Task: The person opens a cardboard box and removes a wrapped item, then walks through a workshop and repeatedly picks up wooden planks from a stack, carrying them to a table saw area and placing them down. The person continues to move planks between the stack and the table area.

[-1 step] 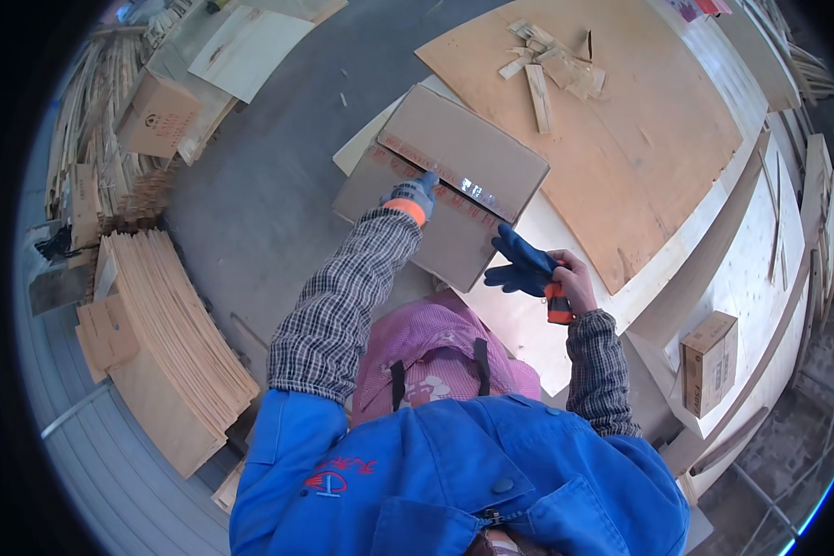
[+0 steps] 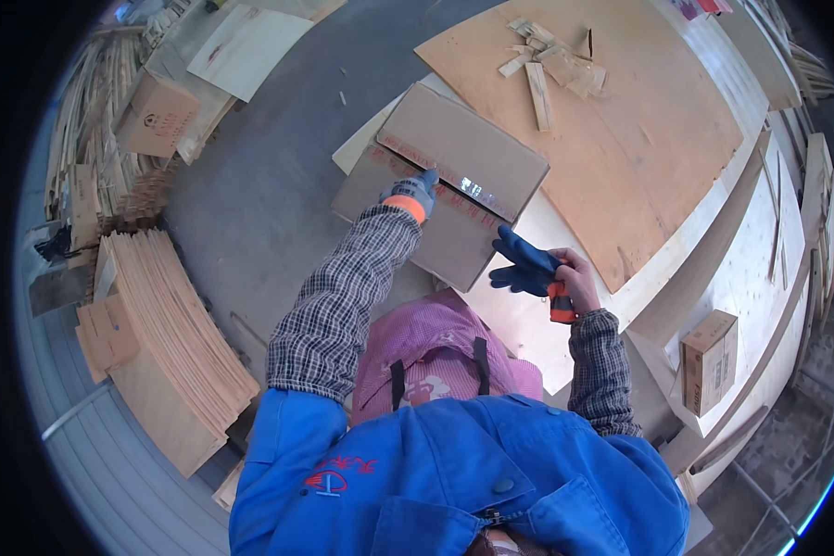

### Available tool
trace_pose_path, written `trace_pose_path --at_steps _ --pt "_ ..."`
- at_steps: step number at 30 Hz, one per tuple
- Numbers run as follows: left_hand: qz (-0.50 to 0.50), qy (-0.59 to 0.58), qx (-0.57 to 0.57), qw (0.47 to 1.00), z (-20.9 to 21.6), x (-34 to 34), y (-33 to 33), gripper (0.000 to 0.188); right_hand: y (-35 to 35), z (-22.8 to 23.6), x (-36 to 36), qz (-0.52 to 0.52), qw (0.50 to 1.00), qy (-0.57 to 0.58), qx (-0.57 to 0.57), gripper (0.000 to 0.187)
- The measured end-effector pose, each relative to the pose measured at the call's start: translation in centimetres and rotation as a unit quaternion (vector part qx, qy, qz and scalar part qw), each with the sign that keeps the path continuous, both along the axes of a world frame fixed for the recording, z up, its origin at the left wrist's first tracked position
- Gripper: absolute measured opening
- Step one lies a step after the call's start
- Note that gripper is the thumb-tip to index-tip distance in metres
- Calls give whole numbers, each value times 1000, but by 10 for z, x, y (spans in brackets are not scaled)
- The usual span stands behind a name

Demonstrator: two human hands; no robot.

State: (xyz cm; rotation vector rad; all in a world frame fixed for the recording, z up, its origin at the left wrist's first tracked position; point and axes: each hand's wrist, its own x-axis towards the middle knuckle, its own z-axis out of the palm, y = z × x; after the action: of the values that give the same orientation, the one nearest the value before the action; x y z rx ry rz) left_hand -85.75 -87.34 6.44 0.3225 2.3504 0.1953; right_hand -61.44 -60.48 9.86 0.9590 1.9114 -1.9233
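Plywood workshop; carton [image 2: 468, 139] lies at the brown sheet's [image 2: 658, 157] left edge. Gloved left hand [image 2: 411, 193] at the top gap, probably steadying; can't tell if fingers grip. Bare right hand [image 2: 576, 281] pinches blue glove [image 2: 526, 263] near its cuff, likely the easiest hold.

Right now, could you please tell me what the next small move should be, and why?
I would probably bring the left hand over to the blue glove and hold open its orange cuff for the right hand. The right hand is bare and holds that glove near its cuff, while the left hand is already gloved, at the cardboard box.
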Motion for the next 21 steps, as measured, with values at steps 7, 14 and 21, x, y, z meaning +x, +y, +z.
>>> trace_pose_path --at_steps 7,14,21 --pt "-27 129 122 984 84 22 -23 32 28 64 -29 -11 998 53 14 51" --pt "203 -13 139 969 139 132 -126 29 -13 47 -79 26 962 7 -271 62" --pt "286 -86 63 952 47 186 -183 42 -72 -83 -109 -62 904 -88 -414 43"
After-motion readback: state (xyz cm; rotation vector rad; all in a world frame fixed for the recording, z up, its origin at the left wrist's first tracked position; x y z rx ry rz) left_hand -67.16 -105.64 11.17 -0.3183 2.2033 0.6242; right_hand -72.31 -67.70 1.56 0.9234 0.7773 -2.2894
